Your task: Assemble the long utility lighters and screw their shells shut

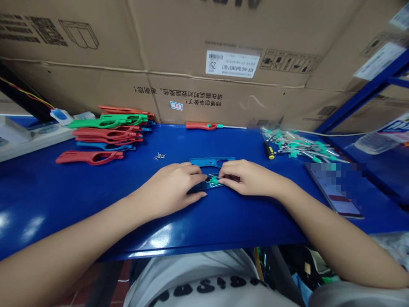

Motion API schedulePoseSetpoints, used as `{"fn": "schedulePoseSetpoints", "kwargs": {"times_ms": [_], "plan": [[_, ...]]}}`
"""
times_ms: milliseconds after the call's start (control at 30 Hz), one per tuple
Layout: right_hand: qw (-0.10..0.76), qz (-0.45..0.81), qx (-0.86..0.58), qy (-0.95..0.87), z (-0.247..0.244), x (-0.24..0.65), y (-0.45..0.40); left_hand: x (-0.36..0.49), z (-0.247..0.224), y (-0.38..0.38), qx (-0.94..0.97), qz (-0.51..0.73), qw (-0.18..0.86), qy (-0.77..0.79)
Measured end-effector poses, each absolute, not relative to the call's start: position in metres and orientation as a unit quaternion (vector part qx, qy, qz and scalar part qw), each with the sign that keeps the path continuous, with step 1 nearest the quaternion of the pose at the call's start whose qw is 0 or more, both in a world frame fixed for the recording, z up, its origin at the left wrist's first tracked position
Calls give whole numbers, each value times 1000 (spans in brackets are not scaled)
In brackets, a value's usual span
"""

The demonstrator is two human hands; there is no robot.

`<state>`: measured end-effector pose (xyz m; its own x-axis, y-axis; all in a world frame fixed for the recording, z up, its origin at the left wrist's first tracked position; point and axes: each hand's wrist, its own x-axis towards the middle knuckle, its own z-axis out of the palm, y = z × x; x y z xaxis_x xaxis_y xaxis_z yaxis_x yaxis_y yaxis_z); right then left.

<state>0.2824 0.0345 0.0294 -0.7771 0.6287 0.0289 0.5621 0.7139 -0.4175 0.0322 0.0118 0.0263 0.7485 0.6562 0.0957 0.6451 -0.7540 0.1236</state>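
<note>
A blue half-shell of a long-nosed lighter (200, 186) lies on the table between my hands. Inside it sits a green trigger piece (213, 181) with thin metal parts and wire. My left hand (174, 185) holds the shell's left end, thumb along the near edge and fingers over the far side. My right hand (247, 178) is closed in a pinch at the right side of the green piece; its fingertips partly hide what they grip. Just beyond lies a second blue half-shell (204, 162), partly covered by my fingers.
Red, green and blue lighter shells (105, 135) are stacked at left, near a power strip (41, 138). Small screws (159, 156) lie in a pile. A red lighter (201, 125) rests by the cardboard box (179, 38). At right are a screwdriver (269, 150), green-and-metal nozzle parts (303, 145) and a phone (335, 192).
</note>
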Motion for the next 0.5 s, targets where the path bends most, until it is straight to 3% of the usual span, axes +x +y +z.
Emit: {"fn": "schedulePoseSetpoints", "kwargs": {"times_ms": [200,400,500], "plan": [[92,200,-323,-920,28,284,37,33,21,13,936,64,19,347],[100,198,-314,-923,25,284,38,42,22,3,942,8,-89,322],[102,195,-313,-924,26,284,38,41,21,3,944,19,-81,320]]}}
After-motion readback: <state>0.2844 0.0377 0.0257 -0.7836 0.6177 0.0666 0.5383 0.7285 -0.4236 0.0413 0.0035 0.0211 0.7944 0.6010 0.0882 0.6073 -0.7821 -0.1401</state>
